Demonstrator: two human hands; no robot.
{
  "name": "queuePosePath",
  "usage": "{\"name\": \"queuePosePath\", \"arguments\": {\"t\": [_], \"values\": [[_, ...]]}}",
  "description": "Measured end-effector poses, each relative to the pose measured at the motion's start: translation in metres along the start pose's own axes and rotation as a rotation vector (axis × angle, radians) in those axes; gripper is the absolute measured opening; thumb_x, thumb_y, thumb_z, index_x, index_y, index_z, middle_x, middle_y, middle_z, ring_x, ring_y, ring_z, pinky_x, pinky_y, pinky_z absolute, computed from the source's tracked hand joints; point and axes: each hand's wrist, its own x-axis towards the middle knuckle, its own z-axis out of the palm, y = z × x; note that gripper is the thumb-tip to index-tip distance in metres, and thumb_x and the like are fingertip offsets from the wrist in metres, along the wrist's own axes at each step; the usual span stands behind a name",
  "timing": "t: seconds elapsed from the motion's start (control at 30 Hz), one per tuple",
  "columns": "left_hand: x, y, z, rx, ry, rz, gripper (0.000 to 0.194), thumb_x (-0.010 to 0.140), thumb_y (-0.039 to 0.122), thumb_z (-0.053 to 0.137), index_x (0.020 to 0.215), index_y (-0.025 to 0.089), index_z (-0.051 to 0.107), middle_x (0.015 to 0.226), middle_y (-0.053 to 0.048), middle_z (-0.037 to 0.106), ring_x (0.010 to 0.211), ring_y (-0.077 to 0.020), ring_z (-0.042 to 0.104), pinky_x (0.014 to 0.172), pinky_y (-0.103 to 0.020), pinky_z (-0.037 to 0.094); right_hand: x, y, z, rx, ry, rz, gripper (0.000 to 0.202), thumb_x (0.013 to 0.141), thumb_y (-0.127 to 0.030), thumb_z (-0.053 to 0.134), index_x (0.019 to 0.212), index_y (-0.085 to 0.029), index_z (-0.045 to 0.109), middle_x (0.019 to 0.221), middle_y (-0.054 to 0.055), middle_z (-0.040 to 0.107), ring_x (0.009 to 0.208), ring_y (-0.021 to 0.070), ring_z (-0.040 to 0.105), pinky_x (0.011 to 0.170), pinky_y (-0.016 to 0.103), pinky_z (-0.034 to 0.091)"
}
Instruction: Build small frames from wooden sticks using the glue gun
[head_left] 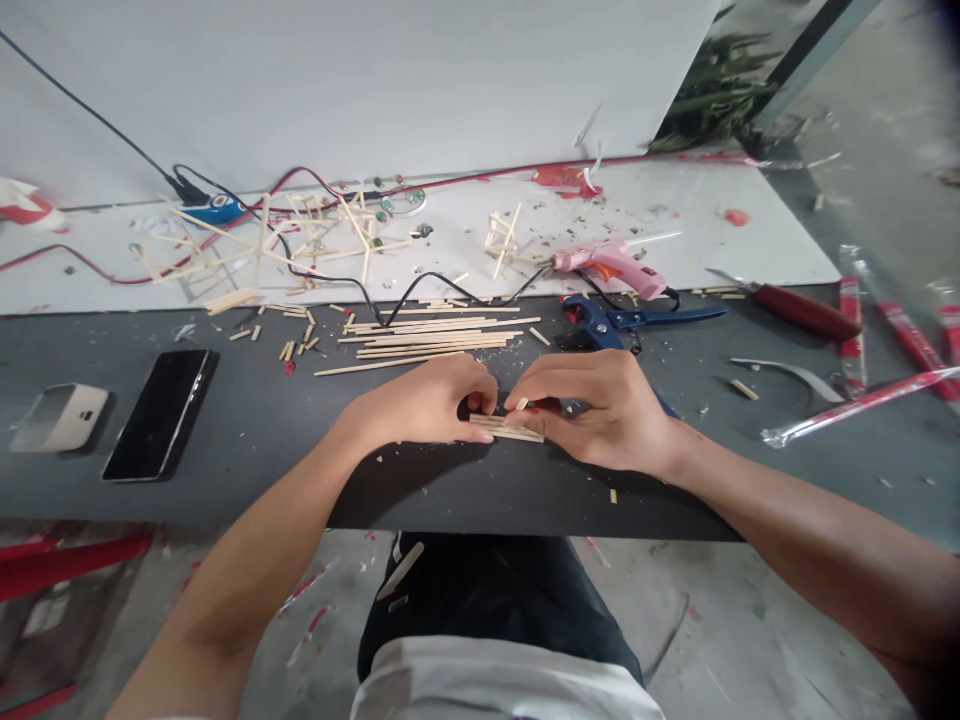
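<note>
Both hands meet at a small bundle of short wooden sticks [508, 429] near the table's front edge. My left hand [439, 398] is closed, its thumb and fingers pinching the left end of the sticks. From the right, my right hand [592, 405] is closed too, with its thumb along the bundle's right end. A short wooden piece [522, 404] shows between the right thumb and fingers. The fingers partly cover the sticks. Just beyond the hands lies a row of longer wooden sticks [442, 337].
A pink glue gun [611, 265], blue cutters [607, 322] and a red-handled knife [806, 310] lie behind and right. A phone [160, 414] and a white case [61, 418] are left. Stick frames [262, 240] and a black cable [416, 283] are at the back.
</note>
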Motion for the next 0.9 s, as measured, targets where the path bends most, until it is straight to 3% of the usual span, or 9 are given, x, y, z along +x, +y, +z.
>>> {"name": "queuePosePath", "arguments": {"t": [0.2, 0.4, 0.63, 0.9], "values": [[-0.0002, -0.0004, 0.0007, -0.001, 0.008, 0.008, 0.016, 0.083, 0.032, 0.073, 0.091, 0.02, 0.066, 0.09, -0.002, 0.063, 0.09, -0.0198, 0.058, 0.076, -0.03, 0.04, -0.0001, 0.0002, -0.0006, 0.009, -0.002, 0.01, 0.011, 0.093, -0.024, 0.067, 0.084, -0.018, 0.07, 0.076, 0.004, 0.072, 0.063, 0.0122, 0.062, 0.059, 0.025, 0.046], [0.0001, 0.0031, -0.0021, 0.02, -0.039, -0.03, 0.015, 0.084, 0.031, 0.072, 0.093, 0.02, 0.068, 0.093, -0.003, 0.064, 0.09, -0.0199, 0.058, 0.075, -0.03, 0.039, 0.0019, -0.0032, -0.0082, 0.05, 0.023, 0.087, 0.019, 0.086, -0.035, 0.077, 0.097, -0.021, 0.071, 0.082, 0.002, 0.071, 0.063, 0.0109, 0.062, 0.059, 0.024, 0.05], [0.0, 0.0042, -0.0022, 0.016, -0.029, -0.04, 0.016, 0.084, 0.031, 0.072, 0.093, 0.02, 0.067, 0.094, -0.003, 0.064, 0.092, -0.0203, 0.058, 0.076, -0.029, 0.039, 0.0007, -0.0029, -0.0044, 0.079, 0.067, -0.009, 0.01, 0.091, -0.023, 0.07, 0.1, -0.02, 0.072, 0.086, 0.004, 0.074, 0.064, 0.0112, 0.063, 0.06, 0.025, 0.053], [-0.0001, -0.0017, 0.0009, 0.026, -0.013, -0.006, 0.016, 0.084, 0.031, 0.073, 0.095, 0.02, 0.067, 0.094, -0.003, 0.063, 0.094, -0.0204, 0.058, 0.079, -0.03, 0.04, 0.0016, -0.003, -0.0038, 0.041, 0.055, -0.012, 0.004, 0.093, -0.02, 0.068, 0.094, -0.019, 0.071, 0.084, 0.005, 0.074, 0.068, 0.0124, 0.065, 0.06, 0.025, 0.051]]}}
